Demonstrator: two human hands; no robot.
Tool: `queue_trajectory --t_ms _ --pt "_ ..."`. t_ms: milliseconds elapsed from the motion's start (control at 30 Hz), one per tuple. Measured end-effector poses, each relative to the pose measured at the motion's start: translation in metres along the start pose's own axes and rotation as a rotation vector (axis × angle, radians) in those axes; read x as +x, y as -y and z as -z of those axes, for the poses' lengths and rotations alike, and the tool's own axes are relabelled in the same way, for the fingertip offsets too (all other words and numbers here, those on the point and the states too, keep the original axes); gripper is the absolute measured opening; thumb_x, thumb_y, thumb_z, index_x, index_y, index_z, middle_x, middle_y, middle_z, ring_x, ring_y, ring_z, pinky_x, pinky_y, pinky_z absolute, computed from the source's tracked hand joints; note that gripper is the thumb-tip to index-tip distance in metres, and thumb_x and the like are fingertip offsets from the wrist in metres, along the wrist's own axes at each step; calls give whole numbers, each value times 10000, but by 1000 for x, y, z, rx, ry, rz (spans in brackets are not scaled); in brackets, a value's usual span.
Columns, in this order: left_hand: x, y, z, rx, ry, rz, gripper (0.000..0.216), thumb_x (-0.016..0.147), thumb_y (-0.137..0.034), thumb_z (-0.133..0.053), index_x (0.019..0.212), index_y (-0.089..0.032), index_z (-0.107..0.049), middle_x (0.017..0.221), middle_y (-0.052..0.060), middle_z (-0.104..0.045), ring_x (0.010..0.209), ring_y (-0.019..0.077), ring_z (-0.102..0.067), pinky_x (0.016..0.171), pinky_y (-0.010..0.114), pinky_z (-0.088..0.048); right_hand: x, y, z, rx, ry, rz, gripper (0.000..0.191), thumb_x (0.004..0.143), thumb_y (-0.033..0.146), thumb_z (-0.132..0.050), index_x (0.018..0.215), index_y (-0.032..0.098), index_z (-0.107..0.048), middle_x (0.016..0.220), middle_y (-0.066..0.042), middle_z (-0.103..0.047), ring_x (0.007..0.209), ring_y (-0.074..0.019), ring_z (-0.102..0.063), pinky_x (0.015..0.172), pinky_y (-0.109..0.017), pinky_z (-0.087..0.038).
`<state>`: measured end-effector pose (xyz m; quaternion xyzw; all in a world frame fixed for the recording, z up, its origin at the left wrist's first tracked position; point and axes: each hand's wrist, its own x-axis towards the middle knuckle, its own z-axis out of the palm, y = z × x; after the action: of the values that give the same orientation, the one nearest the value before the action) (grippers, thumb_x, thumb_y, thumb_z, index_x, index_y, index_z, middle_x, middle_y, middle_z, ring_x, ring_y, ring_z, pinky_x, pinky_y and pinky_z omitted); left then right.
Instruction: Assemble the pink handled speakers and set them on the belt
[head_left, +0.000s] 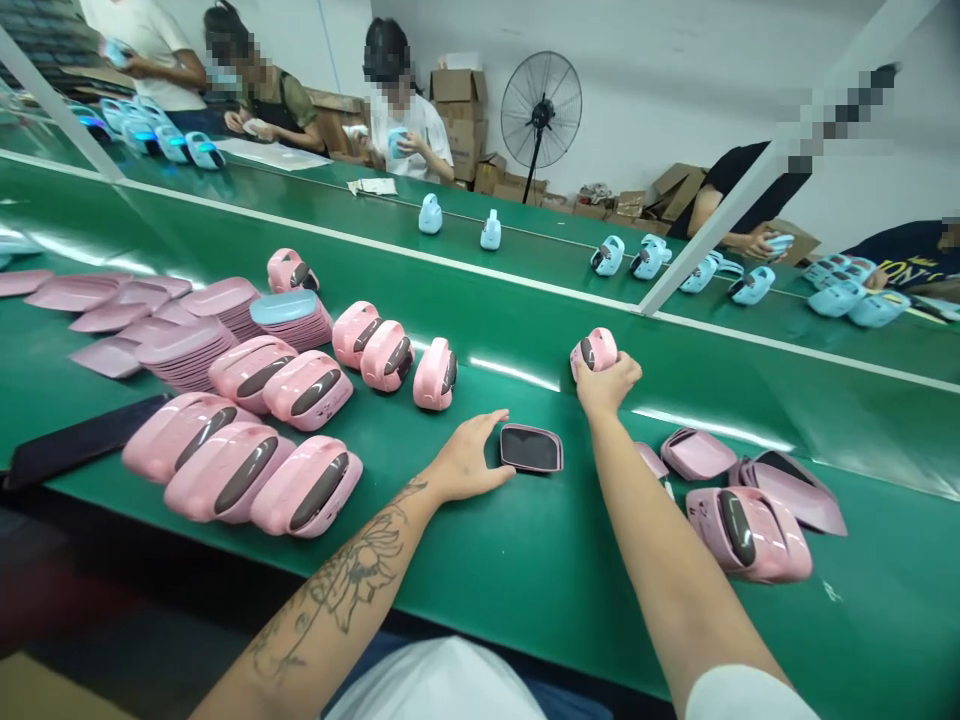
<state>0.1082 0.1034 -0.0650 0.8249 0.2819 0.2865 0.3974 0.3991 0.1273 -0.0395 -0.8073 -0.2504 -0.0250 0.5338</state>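
Observation:
My left hand (466, 458) rests by a small pink tray-like panel with a dark face (531, 448). Its thumb and fingers are spread around the panel's left end. Farther forward, my right hand (609, 385) grips a pink rounded housing with a dark window (594, 350) at the far part of the green table (517, 560). The fingers of that hand are partly hidden behind the housing. Several similar pink housings (386, 355) stand to the left of my left hand. Another pink housing (750, 535) lies to the right of my right forearm.
Stacks of pink panels (187, 350), one topped by a light blue panel (285, 307), cover the left side. More pink panels (697, 453) lie at right. White frame bars (390, 250) cross ahead. Beyond them, several people handle light blue housings (491, 230) along a conveyor.

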Motion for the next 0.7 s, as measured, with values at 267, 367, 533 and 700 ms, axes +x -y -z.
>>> queue_trajectory --t_ms 267,367,533,700 --pt "10 -2 -4 -129 -36 29 606 822 -301 -830 1403 -225 -675 1440 105 -712 1363 318 -649 1235 527 -452 -81 11 78 230 231 120 429 887 443 -683 1244 205 -665 1249 -113 -683 1002 -233 -681 939 -425 -555" --pt "8 -4 -1 -228 -97 36 602 837 -414 -857 1382 -220 -692 1420 125 -728 1337 325 -676 1214 529 -479 -109 7 91 348 310 -34 374 918 553 -669 1050 204 -675 888 -30 -693 708 -173 -632 691 -332 -543" --pt "7 -18 4 -415 -210 -25 725 915 -594 -750 1473 -161 -583 1497 211 -661 1379 332 -659 1181 492 -525 -129 19 93 623 685 -309 619 920 805 -509 984 208 -661 710 -27 -687 524 -176 -609 431 -273 -448" --pt "4 -45 11 -330 -160 -94 541 923 -443 -794 1405 -226 -679 1479 147 -683 1400 316 -634 1217 466 -484 -142 41 104 1046 1136 -550 882 959 859 -271 1336 169 -672 1228 -197 -787 1018 -324 -787 895 -539 -630"
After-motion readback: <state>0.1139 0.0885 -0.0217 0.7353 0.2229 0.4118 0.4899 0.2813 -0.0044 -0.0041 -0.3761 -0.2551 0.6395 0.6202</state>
